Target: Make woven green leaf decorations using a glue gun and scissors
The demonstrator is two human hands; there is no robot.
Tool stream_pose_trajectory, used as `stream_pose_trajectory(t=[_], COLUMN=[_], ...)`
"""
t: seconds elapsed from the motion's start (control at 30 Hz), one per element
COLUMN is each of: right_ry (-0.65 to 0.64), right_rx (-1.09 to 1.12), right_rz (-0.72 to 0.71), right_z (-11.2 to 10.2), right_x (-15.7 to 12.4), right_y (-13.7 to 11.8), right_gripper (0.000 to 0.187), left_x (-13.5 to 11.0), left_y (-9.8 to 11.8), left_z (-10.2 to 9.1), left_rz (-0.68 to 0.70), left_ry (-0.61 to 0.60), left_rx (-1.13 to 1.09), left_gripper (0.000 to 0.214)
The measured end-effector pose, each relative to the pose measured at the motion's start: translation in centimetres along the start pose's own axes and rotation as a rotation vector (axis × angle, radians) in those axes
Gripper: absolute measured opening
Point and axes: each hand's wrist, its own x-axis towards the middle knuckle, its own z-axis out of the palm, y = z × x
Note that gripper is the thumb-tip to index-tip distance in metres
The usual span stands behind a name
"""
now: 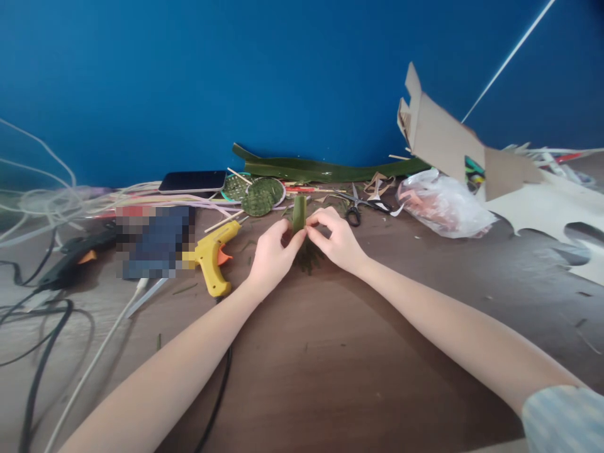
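A short piece of green leaf strip (299, 212) stands upright between my two hands near the middle of the table. My left hand (275, 250) pinches its lower left side with thumb and fingers. From the other side, my right hand (337, 239) has its thumb and forefinger closed at the strip's right edge. Dark green shreds (309, 257) lie on the table just below my fingertips. Behind my left hand is a round woven green piece (261, 196). Scissors (358, 202) lie beyond my right hand.
A yellow glue gun (214, 255) lies left of my hands, its cord running toward me. Further left are a black glue gun (75, 255), a phone (192, 181) and tangled cables. Long green leaves (321, 168) lie along the blue wall. A plastic bag (443, 204) and cut cardboard (446, 135) sit right.
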Motion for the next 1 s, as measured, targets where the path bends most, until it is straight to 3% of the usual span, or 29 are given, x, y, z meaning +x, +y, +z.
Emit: stream_pose_trajectory(t=[0.27, 0.4, 0.53, 0.63, 0.83, 1.0], right_ry=[-0.001, 0.045, 0.072, -0.002, -0.103, -0.022], right_rx=[-0.024, -0.021, 0.002, 0.012, -0.131, -0.087], right_rz=[0.001, 0.074, 0.211, 0.261, 0.248, 0.239], right_z=[0.1, 0.1, 0.2, 0.3, 0.9, 0.6], right_x=[0.0, 0.1, 0.3, 0.4, 0.5, 0.4], right_y=[-0.2, 0.4, 0.9, 0.9, 1.1, 1.1], right_gripper=[0.01, 0.01, 0.012, 0.011, 0.012, 0.01], left_x=[0.1, -0.2, -0.4, -0.3, -0.1, 0.0], left_y=[-0.4, -0.1, -0.1, -0.2, -0.5, -0.6], left_z=[0.2, 0.0, -0.1, -0.1, 0.1, 0.2], left_rz=[0.18, 0.219, 0.111, 0.037, 0.023, -0.04], left_ry=[0.038, 0.039, 0.167, 0.222, 0.193, 0.128], left_rx=[0.114, 0.099, 0.007, -0.056, -0.121, -0.097], left_gripper=[0.025, 0.027, 0.02, 0.018, 0.015, 0.017])
